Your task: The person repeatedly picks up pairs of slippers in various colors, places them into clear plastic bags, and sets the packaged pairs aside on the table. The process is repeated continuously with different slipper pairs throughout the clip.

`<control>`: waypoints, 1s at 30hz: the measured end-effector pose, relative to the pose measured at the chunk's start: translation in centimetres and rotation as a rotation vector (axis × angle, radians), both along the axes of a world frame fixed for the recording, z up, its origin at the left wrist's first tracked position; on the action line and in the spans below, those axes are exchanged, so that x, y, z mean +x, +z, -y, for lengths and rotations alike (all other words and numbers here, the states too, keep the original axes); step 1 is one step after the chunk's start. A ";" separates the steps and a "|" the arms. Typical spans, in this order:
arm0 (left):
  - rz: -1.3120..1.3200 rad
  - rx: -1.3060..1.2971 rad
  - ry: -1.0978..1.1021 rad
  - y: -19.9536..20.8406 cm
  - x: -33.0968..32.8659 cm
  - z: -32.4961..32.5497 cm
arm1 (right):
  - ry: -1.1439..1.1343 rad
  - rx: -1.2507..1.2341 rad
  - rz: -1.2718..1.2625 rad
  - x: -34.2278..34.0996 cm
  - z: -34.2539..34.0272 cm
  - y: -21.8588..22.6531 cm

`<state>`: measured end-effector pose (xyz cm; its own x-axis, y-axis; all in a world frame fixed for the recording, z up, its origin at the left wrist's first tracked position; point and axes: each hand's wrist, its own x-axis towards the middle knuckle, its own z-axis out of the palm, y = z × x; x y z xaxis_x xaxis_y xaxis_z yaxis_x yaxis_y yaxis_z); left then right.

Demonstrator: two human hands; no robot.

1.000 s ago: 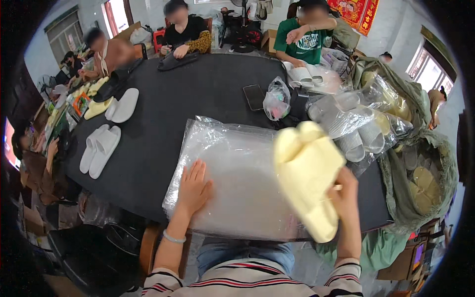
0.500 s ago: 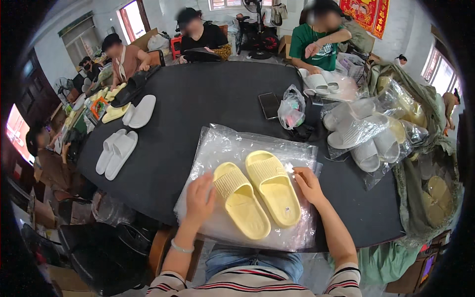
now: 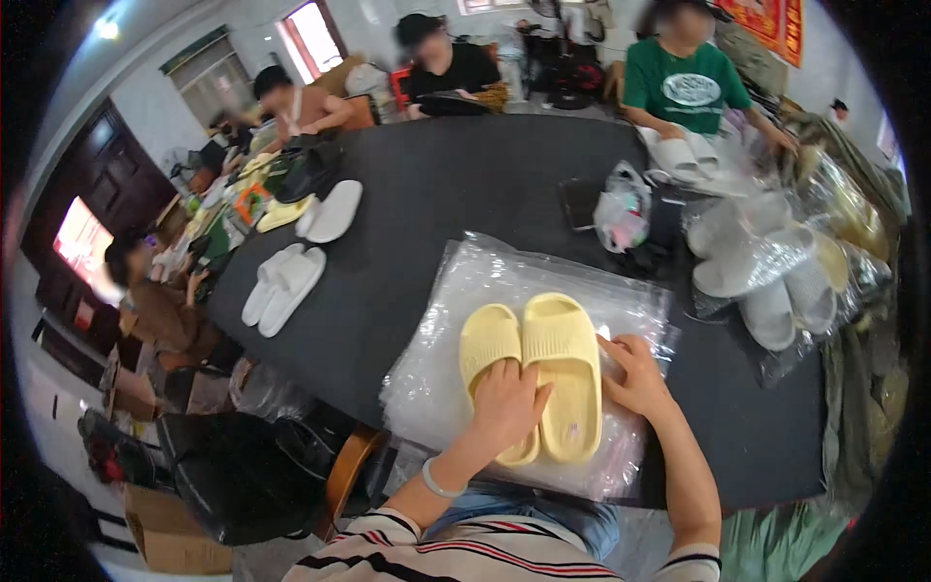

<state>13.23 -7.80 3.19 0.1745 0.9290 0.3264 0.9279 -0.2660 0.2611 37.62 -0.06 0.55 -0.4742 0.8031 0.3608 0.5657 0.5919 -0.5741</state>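
1. Here, saw yellow slippers (image 3: 558, 376) side by side on stacked plastic bags (image 3: 429, 357).
2. Rested left hand (image 3: 505, 404) on left slipper (image 3: 488, 335), partly spread; could not tell any grip.
3. Held right hand (image 3: 635, 377) loosely spread just beside right slipper (image 3: 570, 393).

Two pale yellow slippers (image 3: 572, 398), ribbed across their straps, are laid close side by side, soles down and toes pointed to the far side, on a stack of clear plastic (image 3: 436, 325) with unevenly fanned edges.

Pale walls (image 3: 373, 37), dark panelled door (image 3: 126, 184)
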 end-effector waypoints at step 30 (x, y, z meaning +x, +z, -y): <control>-0.279 0.091 0.554 -5.4 -37.5 0.5 | -0.039 -0.019 0.060 -1.0 0.8 1.1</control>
